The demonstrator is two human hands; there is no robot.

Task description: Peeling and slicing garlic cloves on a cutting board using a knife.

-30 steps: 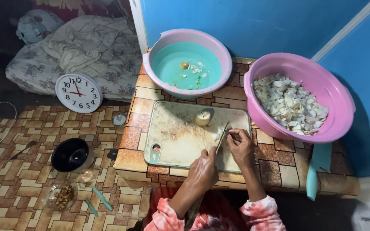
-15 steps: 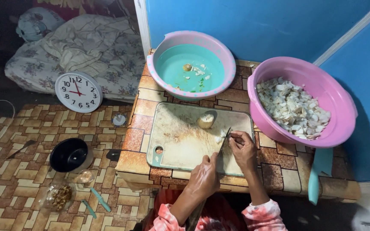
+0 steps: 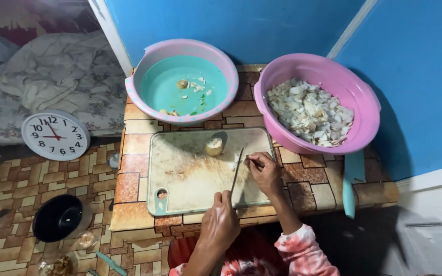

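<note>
**Knife on the board, bowls behind**

My left hand (image 3: 220, 225) is clenched round the handle of a knife (image 3: 237, 176), the thin blade running away from me across the cutting board (image 3: 185, 176). My right hand (image 3: 265, 173) sits at the board's right edge with its fingers (image 3: 251, 161) pinched down on some small pale pieces (image 3: 234, 162) right at the blade's tip; what exactly the fingertips grip is too small to tell.

A stubby pale chunk (image 3: 214, 146) stands alone near the far edge of the board, just left of the blade and apart from both hands.

The board lies on a low table (image 3: 136, 153) with a tile pattern. Beyond it, on the left, stands a teal bowl (image 3: 144, 84) with a few scraps in the bottom. On the right a pink bowl (image 3: 364, 102) is heaped with pale cut pieces, its rim close to my right hand.

On the floor to the left lie a round white clock (image 3: 56, 135) and a black bowl (image 3: 60, 218). Blue wall (image 3: 262, 25) behind the table.
</note>
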